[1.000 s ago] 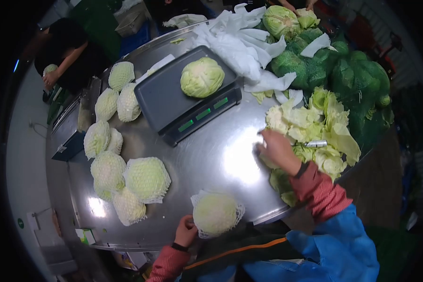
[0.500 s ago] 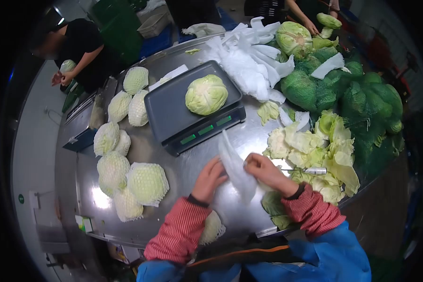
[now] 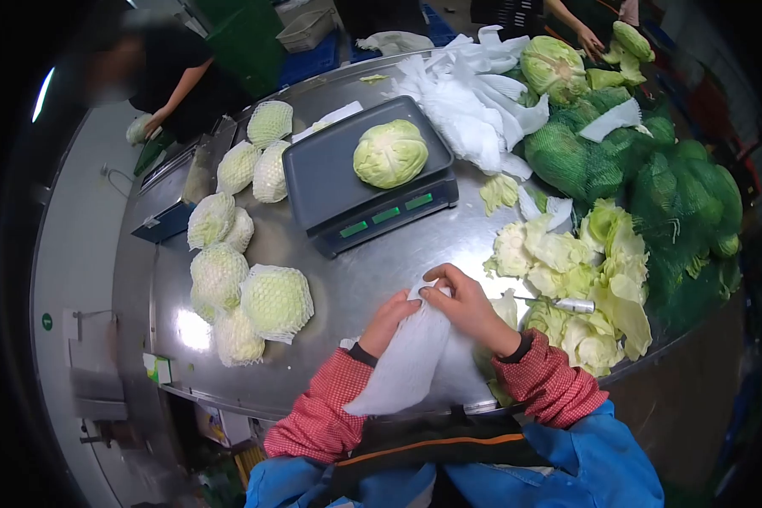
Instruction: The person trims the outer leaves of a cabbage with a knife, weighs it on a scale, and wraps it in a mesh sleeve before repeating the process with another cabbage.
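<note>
Both of my hands hold a white foam net sleeve (image 3: 408,360) over the near edge of the steel table (image 3: 372,279). My left hand (image 3: 387,322) grips its left side near the top. My right hand (image 3: 467,306) pinches its upper end from the right. The sleeve hangs down toward my body between my red sleeves. A bare green cabbage (image 3: 389,153) sits on the grey scale (image 3: 360,173) beyond my hands. The netted cabbage seen earlier by my body is hidden.
Several netted cabbages (image 3: 275,300) lie at the table's left. Loose cabbage leaves (image 3: 580,271) and a knife (image 3: 567,304) lie to my right, with green mesh bags of cabbages (image 3: 643,169) behind. White foam sleeves (image 3: 470,93) are piled at the back. Another person (image 3: 165,76) stands far left.
My right hand picked a foam sleeve from the right and my left hand left the netted cabbage to join it. The sleeve now hangs lower and closer to me.
</note>
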{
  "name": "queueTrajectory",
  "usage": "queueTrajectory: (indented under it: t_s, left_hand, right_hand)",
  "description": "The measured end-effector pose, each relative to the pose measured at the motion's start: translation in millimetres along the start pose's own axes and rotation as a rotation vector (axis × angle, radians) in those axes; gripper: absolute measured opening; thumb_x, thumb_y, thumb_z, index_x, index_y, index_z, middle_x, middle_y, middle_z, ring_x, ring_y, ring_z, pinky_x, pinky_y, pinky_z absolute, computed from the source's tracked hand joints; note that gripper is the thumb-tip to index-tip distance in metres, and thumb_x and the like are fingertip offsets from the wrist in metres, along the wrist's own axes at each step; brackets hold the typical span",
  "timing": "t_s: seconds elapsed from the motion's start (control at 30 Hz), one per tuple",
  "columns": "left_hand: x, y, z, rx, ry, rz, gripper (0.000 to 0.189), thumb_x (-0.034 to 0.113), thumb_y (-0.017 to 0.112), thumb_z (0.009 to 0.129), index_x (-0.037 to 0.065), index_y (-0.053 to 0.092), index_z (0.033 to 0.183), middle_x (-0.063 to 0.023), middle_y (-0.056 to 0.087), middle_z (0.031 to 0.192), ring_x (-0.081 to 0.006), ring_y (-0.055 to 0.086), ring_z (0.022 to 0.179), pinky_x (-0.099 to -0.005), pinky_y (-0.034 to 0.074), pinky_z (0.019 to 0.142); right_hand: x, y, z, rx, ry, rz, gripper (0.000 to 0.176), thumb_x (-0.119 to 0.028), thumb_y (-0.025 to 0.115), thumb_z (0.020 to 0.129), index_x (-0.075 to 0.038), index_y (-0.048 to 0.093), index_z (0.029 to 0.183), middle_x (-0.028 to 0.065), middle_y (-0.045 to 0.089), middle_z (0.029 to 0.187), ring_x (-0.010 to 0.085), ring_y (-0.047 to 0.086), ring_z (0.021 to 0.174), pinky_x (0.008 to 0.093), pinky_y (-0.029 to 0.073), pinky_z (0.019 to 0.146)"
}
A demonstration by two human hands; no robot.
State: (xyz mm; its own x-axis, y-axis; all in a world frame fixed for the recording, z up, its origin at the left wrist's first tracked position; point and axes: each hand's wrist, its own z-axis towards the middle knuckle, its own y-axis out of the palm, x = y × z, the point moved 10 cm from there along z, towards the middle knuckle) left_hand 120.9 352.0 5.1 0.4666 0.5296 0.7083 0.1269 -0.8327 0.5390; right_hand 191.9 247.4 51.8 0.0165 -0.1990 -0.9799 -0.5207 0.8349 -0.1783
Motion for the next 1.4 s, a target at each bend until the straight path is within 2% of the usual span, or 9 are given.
queueTrajectory:
  t_s: [0.23, 0.43, 0.53, 0.67, 0.8, 0.93, 1.17, 1.27, 1.4]
  left_hand:
    - [-0.3, -15.6, -8.1, 0.043, 0.126, -0.118, 0.019, 0.015, 0.046, 0.094, 0.004, 0.052, 0.109, -0.0043, 0.059, 0.097, -0.0110, 0.057, 0.088, -0.0255, 0.046, 0.080]
    - [-23.7, -39.5, 6.9, 0.051, 0.090, -0.409, 0.018, 0.013, 0.045, 0.093, 0.005, 0.053, 0.106, -0.0093, 0.061, 0.102, -0.0183, 0.059, 0.094, -0.0307, 0.047, 0.087]
    - [-7.2, -32.4, 1.2, 0.242, 0.209, -0.525, 0.018, 0.013, 0.045, 0.092, 0.004, 0.053, 0.106, -0.0115, 0.062, 0.104, -0.0226, 0.062, 0.093, -0.0334, 0.050, 0.084]
    - [29.1, -25.5, -6.3, 0.315, 0.300, -0.512, 0.013, 0.017, 0.043, 0.094, 0.007, 0.050, 0.097, -0.0123, 0.063, 0.104, -0.0242, 0.064, 0.089, -0.0353, 0.053, 0.079]
    - [39.9, -64.8, 10.6, 0.300, 0.329, 0.119, 0.016, 0.018, 0.055, 0.094, 0.008, 0.047, 0.086, -0.0097, 0.063, 0.103, -0.0182, 0.063, 0.085, -0.0304, 0.053, 0.081]
    - [75.0, -37.2, 22.4, -0.096, 0.188, 0.163, 0.023, 0.017, 0.066, 0.091, 0.005, 0.057, 0.108, -0.0027, 0.062, 0.101, -0.0109, 0.059, 0.086, -0.0246, 0.049, 0.077]
    - [285.8, -66.0, 110.6, 0.709, 0.785, 1.349, 0.049, 0.035, 0.064, 0.089, -0.003, 0.060, 0.118, -0.0224, 0.067, 0.097, -0.0350, 0.066, 0.094, -0.0390, 0.049, 0.083]
    - [269.6, -117.2, 199.3, 0.646, 0.187, 1.383, 0.047, 0.037, 0.053, 0.095, -0.002, 0.059, 0.120, -0.0272, 0.066, 0.106, -0.0415, 0.063, 0.105, -0.0423, 0.049, 0.088]
    - [260.5, -95.3, 192.2, 0.373, 0.460, 1.308, 0.041, 0.031, 0.041, 0.102, 0.001, 0.060, 0.121, -0.0192, 0.068, 0.109, -0.0329, 0.066, 0.101, -0.0385, 0.050, 0.091]
  right_hand:
    - [35.9, 41.9, -0.6, -0.258, 0.319, 0.517, 0.026, -0.021, 0.071, 0.087, 0.001, 0.061, 0.098, 0.0094, 0.063, 0.084, 0.0159, 0.059, 0.077, 0.0270, 0.046, 0.073]
    - [-95.3, 29.9, -12.4, 0.139, -0.823, -0.751, 0.015, -0.013, 0.066, 0.087, -0.003, 0.056, 0.092, 0.0096, 0.055, 0.084, 0.0274, 0.056, 0.070, 0.0331, 0.046, 0.068]
    - [-82.7, 63.1, -13.9, -0.165, -0.627, -0.511, 0.011, -0.011, 0.062, 0.089, -0.003, 0.054, 0.093, 0.0137, 0.058, 0.087, 0.0335, 0.058, 0.075, 0.0396, 0.048, 0.067]
    - [-8.0, 57.6, 12.0, -0.389, 0.201, 0.192, 0.023, -0.018, 0.062, 0.094, -0.001, 0.057, 0.109, 0.0066, 0.064, 0.086, 0.0159, 0.060, 0.078, 0.0321, 0.050, 0.071]
    - [1.2, 53.4, 14.2, -0.758, 0.187, 0.058, 0.040, -0.024, 0.064, 0.093, -0.001, 0.060, 0.126, 0.0063, 0.068, 0.108, 0.0135, 0.060, 0.098, 0.0304, 0.048, 0.090]
    - [-12.6, -21.0, 83.8, -0.389, 0.238, 0.945, 0.022, -0.005, 0.056, 0.084, 0.006, 0.063, 0.103, 0.0108, 0.070, 0.093, 0.0184, 0.068, 0.084, 0.0306, 0.056, 0.078]
    - [-2.5, -103.3, 215.0, 0.273, -0.030, 0.042, 0.043, -0.033, 0.050, 0.096, 0.008, 0.062, 0.100, 0.0117, 0.066, 0.086, 0.0218, 0.062, 0.082, 0.0338, 0.048, 0.074]
    - [24.1, -76.7, 243.3, 0.187, 0.217, 0.249, 0.061, -0.045, 0.038, 0.099, 0.011, 0.060, 0.111, 0.0241, 0.066, 0.101, 0.0271, 0.062, 0.091, 0.0366, 0.047, 0.080]
    - [-0.6, -84.4, 228.0, 0.239, -0.038, -0.006, 0.050, -0.035, 0.037, 0.100, 0.009, 0.060, 0.103, 0.0248, 0.064, 0.095, 0.0312, 0.060, 0.085, 0.0410, 0.046, 0.076]
